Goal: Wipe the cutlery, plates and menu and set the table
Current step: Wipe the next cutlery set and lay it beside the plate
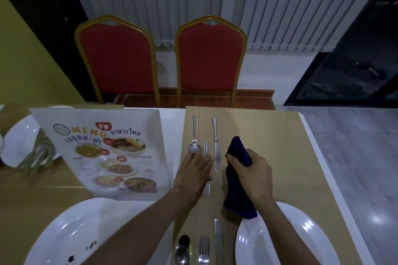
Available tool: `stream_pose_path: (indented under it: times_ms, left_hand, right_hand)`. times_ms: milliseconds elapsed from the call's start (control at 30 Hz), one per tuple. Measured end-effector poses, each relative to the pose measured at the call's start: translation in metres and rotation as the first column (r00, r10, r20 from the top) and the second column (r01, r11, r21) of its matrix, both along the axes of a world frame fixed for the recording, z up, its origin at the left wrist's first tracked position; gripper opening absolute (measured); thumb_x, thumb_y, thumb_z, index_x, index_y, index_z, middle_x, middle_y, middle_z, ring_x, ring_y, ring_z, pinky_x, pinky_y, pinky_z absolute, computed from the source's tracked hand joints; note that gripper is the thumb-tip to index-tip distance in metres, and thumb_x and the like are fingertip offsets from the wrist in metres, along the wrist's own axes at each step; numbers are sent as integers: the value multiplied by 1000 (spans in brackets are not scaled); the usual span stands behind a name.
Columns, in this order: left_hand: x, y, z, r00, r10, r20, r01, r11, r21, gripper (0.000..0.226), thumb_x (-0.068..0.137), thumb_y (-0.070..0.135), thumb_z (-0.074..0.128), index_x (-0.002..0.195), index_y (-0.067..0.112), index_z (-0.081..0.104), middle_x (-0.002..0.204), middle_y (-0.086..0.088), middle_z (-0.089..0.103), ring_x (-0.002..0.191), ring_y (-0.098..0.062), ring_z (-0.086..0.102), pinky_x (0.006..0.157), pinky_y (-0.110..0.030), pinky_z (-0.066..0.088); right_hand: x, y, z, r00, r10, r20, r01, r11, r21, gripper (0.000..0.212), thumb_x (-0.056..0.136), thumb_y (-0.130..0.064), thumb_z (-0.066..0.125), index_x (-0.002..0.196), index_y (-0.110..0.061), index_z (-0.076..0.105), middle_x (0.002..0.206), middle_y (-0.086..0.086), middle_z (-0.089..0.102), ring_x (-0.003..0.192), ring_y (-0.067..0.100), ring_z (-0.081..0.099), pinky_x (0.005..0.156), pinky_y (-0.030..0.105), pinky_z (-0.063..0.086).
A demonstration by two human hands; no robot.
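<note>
We're seeing the left hand lying flat with fingers straight, pressing on the far fork. The handle is poking out at the hand's 12 o'clock and the tines at 6. The fingertips are reaching the bowl of the far spoon; touching or just short, we're not able to tell. The far knife is lying parallel at the fork's 3 o'clock, apart from it. The right hand is gripping a dark purple cloth, fingers curled round it, the lower end reaching the rim of the near right plate. All of this is sitting on the brown mat. The menu is lying at the left hand's 9 o'clock, the near left plate at 7. The near spoon, near fork and near knife are lining up at 6, between the two near plates.
</note>
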State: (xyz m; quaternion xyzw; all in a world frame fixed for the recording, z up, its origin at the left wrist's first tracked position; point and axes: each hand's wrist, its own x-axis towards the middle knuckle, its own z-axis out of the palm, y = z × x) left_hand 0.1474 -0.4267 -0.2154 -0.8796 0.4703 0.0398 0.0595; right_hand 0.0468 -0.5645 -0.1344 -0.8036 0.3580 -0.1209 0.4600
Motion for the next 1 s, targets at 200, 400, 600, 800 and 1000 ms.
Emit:
stream_pose_path:
  times_ms: [200, 400, 600, 800, 1000]
  left_hand:
    - [39, -34, 5, 994, 97, 58, -101, 992, 75, 65, 103, 32, 42, 156, 13, 10, 165, -9, 2, 151, -31, -8, 118, -52, -10]
    - [63, -54, 8, 984, 148, 101, -163, 975, 153, 76, 98, 39, 49, 156, 12, 8, 165, -10, 3, 150, -36, -11, 118, -55, -5]
    - [66, -61, 11, 982, 181, 49, -187, 968, 170, 80, 97, 40, 52, 156, 11, 5, 165, -11, -1, 150, -37, -11, 121, -55, 1]
    - [53, -56, 27, 983, 186, 8, -186, 977, 102, 93, 90, 29, 63, 156, 8, 1, 165, -13, -6, 150, -35, -14, 120, -54, -6]
    - [6, -19, 86, 973, 38, -226, -97, 962, -254, 80, 95, 10, 53, 155, 6, 0, 164, -10, -11, 151, -25, -14, 120, -31, -11]
  right_hand:
    - [14, -11, -4, 999, 19, 45, -19, 1000, -14, 15, 89, -37, 67, 77, -31, 59, 66, -10, 63, 58, 2, 59, 51, 17, 38]
    - [22, -18, -9, 997, 26, 74, -25, 1000, -14, 15, 88, -36, 69, 78, -29, 60, 66, -9, 64, 61, 0, 60, 48, 12, 40]
    - [20, -21, -10, 996, 23, 83, -24, 1000, 5, 10, 88, -36, 69, 83, -30, 63, 70, -10, 66, 65, -1, 61, 51, 15, 43]
    - [12, -20, 0, 997, -14, 79, 12, 1000, 16, 10, 88, -29, 68, 83, -32, 60, 74, -10, 66, 68, 8, 62, 57, 24, 46]
    - [-11, 4, 36, 994, -68, 83, 66, 998, 24, 20, 86, -17, 63, 104, -25, 59, 84, -7, 64, 75, 13, 61, 60, 27, 45]
